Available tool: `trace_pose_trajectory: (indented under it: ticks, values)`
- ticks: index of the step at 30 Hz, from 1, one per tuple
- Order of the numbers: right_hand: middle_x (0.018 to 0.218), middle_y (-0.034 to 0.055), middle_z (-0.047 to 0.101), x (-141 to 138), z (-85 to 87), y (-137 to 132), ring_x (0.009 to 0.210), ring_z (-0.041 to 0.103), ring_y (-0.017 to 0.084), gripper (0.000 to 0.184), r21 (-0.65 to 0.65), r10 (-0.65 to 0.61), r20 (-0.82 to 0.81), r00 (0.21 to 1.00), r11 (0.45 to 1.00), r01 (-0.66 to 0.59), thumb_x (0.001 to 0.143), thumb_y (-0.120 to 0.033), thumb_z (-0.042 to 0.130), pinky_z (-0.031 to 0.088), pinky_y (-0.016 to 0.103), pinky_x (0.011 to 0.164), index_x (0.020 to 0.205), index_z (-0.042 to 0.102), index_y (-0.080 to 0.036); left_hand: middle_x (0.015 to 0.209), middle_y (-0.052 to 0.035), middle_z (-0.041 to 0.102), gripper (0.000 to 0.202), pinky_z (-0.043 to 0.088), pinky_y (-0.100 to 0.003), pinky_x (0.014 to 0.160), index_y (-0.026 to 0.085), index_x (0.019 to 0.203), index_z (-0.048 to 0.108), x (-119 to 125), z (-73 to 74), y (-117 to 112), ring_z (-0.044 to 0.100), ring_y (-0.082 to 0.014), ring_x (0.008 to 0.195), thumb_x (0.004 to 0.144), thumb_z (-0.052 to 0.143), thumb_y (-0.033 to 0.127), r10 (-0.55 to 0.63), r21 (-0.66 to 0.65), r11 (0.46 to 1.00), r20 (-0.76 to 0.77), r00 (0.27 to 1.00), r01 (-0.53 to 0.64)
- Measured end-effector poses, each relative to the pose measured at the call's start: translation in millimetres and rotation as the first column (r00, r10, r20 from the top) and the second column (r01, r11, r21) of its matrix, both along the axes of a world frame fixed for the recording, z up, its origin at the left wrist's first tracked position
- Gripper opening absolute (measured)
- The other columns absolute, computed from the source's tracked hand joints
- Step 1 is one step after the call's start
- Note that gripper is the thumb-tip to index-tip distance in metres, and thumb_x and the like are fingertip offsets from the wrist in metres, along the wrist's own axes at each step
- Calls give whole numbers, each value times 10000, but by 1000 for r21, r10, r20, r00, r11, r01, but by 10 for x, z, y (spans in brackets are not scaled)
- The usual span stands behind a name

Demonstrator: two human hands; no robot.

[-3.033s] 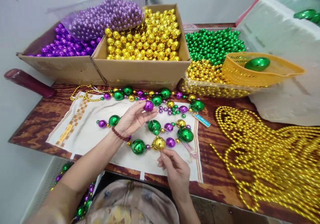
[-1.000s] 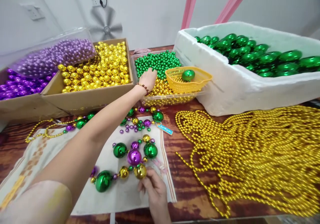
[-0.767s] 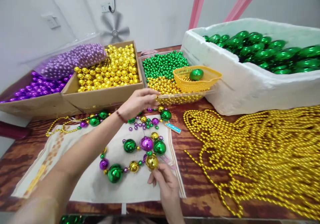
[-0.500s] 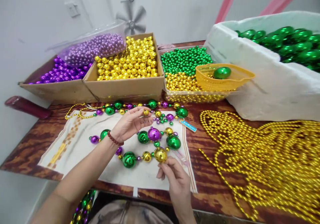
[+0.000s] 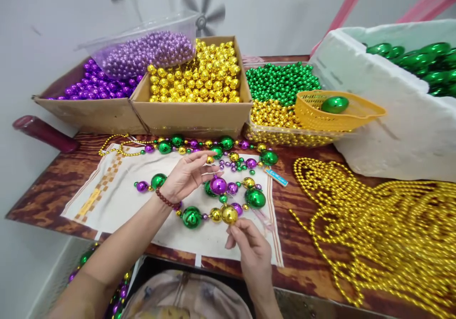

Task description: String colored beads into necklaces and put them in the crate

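My left hand (image 5: 185, 174) is raised over a white cloth (image 5: 117, 200), its fingertips pinched on a small gold bead (image 5: 210, 159). My right hand (image 5: 249, 248) is closed in a pinch just below a large gold bead (image 5: 228, 213) at the end of a half-strung strand; what it pinches is too thin to make out. That strand of green, purple and gold balls (image 5: 192, 217) curls on the cloth between my hands. A finished strand (image 5: 199, 144) lies along the cloth's far edge.
Cardboard boxes of purple beads (image 5: 89, 86) and gold beads (image 5: 195, 77) stand at the back, with a clear tray of small green and gold beads (image 5: 281, 86), a yellow basket (image 5: 338, 112), and a white foam box (image 5: 392, 110). Gold bead strings (image 5: 384, 229) cover the table's right.
My left hand reached to the tray of small beads at the back, then came back over the cloth with a small gold bead. My right hand stayed by the large gold bead.
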State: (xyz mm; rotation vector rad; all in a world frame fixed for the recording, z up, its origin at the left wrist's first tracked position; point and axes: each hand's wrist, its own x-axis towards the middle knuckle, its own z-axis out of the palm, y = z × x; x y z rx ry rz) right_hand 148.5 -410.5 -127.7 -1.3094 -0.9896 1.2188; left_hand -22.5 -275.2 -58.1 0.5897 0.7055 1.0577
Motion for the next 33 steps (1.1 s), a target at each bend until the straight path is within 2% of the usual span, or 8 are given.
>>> trace_pose_trajectory:
  ticks: [5, 10, 14, 23, 30, 33]
  values:
    - [531, -14, 572, -20, -8, -2, 514, 536, 137, 286, 6, -2, 8, 1000, 1000, 2, 892, -429, 623, 438, 244, 557, 740, 606, -187, 841, -45, 710, 195, 556, -438, 933, 154, 993, 750, -14, -19, -7, 707, -168, 783, 815, 753, 233, 16, 2, 1000, -9, 1000, -16]
    - [525, -18, 570, -43, -10, -4, 499, 540, 135, 285, -9, -3, 6, 1000, 1000, 3, 887, -427, 626, 438, 239, 542, 737, 606, -186, 874, -50, 715, 201, 564, -417, 905, 162, 997, 751, -39, -74, 1, 701, -153, 771, 821, 752, 258, 29, 38, 999, -47, 999, -27]
    - [518, -18, 565, -53, -2, -3, 495, 536, 135, 292, -8, 5, 15, 1000, 1000, -5, 883, -433, 628, 436, 242, 539, 732, 600, -185, 828, -38, 710, 219, 563, -406, 891, 171, 1013, 752, -65, -114, 14, 701, -146, 743, 817, 756, 269, 40, 84, 996, -88, 995, -32]
    - [519, -26, 565, -97, -55, -37, 521, 530, 143, 258, -10, -35, 46, 998, 999, 35, 909, -413, 607, 436, 257, 587, 775, 599, -193, 763, -31, 708, 271, 561, -404, 869, 174, 1010, 752, -77, -128, -5, 713, -167, 729, 775, 791, 303, 50, 62, 997, -96, 994, -44]
    - [520, -29, 564, -141, -69, -43, 534, 533, 139, 258, -58, -48, 27, 999, 997, 49, 888, -420, 625, 436, 253, 609, 770, 612, -190, 843, -13, 704, 300, 546, -340, 834, 191, 1027, 748, -64, -143, -27, 711, -154, 756, 740, 811, 253, 93, 77, 994, -131, 987, -84]
    - [514, -31, 554, -165, -48, 7, 529, 531, 133, 265, -81, -66, -12, 998, 995, 64, 865, -430, 644, 454, 255, 621, 761, 631, -187, 881, -29, 701, 307, 536, -276, 812, 161, 1030, 743, -33, -153, -89, 701, -148, 825, 734, 808, 210, 85, 51, 996, -133, 987, -79]
